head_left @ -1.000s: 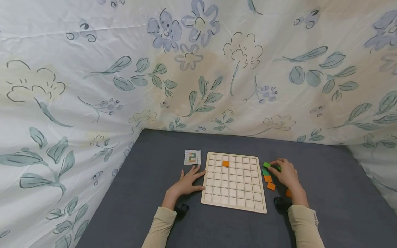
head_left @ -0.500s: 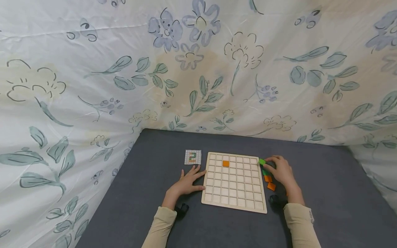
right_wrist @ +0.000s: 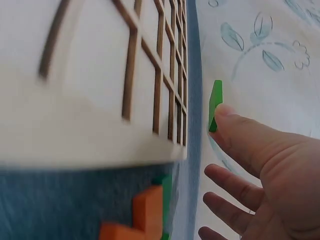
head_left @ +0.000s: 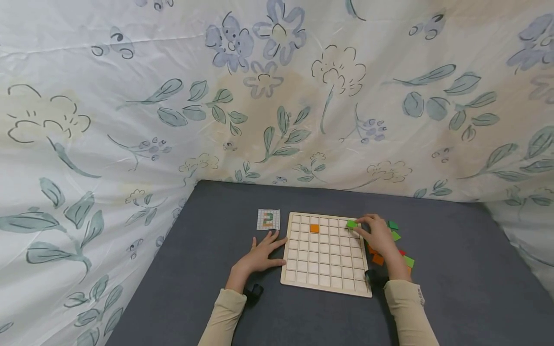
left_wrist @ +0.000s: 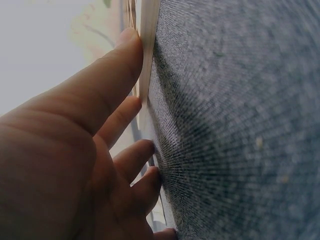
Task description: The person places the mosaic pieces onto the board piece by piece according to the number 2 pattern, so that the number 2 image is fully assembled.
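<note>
A light wooden grid board [head_left: 325,293] lies flat on the dark table, with one orange square tile [head_left: 314,228] set in a cell near its top. My right hand [head_left: 377,235] pinches a light green tile [head_left: 351,224] above the board's upper right corner. In the right wrist view the green tile [right_wrist: 216,106] shows edge-on, raised off the board. My left hand [head_left: 258,254] rests spread on the cloth, thumb and a fingertip touching the board's left edge. The left wrist view shows the thumb [left_wrist: 117,70] against the wooden edge [left_wrist: 149,45].
Several loose orange, green and red tiles lie right of the board, such as an orange tile [head_left: 378,260] and a dark green tile [head_left: 393,225], partly hidden by the right arm. A small pattern card [head_left: 269,219] lies left of the board. Floral cloth [head_left: 277,96] hangs behind the table.
My right hand has picked up the light green tile from beside the board and carried it left over the upper right corner. The left hand stays put.
</note>
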`<state>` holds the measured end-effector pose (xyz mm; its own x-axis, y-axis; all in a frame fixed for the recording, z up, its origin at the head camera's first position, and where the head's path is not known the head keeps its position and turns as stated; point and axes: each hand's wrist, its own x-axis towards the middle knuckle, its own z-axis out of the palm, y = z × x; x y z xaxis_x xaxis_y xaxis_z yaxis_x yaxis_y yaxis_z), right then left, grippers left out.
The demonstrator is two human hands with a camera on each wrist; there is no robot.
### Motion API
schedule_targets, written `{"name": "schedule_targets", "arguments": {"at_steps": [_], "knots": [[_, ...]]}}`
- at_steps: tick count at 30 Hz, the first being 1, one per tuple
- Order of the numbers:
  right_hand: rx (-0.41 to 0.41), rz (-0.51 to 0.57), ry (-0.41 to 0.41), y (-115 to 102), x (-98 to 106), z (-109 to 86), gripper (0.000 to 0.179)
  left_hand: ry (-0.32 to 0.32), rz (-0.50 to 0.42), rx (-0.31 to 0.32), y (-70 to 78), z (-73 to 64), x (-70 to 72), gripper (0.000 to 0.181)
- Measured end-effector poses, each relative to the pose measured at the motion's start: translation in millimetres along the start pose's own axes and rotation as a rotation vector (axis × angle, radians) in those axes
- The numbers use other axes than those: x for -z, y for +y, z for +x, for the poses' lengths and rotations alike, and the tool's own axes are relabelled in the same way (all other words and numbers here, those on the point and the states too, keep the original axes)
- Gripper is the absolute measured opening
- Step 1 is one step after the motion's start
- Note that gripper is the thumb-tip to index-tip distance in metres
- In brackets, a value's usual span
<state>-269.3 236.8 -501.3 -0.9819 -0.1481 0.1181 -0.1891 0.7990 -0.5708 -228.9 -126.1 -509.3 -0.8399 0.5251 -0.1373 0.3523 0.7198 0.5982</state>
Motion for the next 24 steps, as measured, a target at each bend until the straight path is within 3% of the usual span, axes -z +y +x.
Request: {"name": "schedule_targets", "arguments": {"at_steps": [24], "knots": [[0.07,-0.009,-0.02,-23,-30,10.7,0.026,0.004,-0.007,-0.003,1.8,-1.4,0.3,0.067]]}}
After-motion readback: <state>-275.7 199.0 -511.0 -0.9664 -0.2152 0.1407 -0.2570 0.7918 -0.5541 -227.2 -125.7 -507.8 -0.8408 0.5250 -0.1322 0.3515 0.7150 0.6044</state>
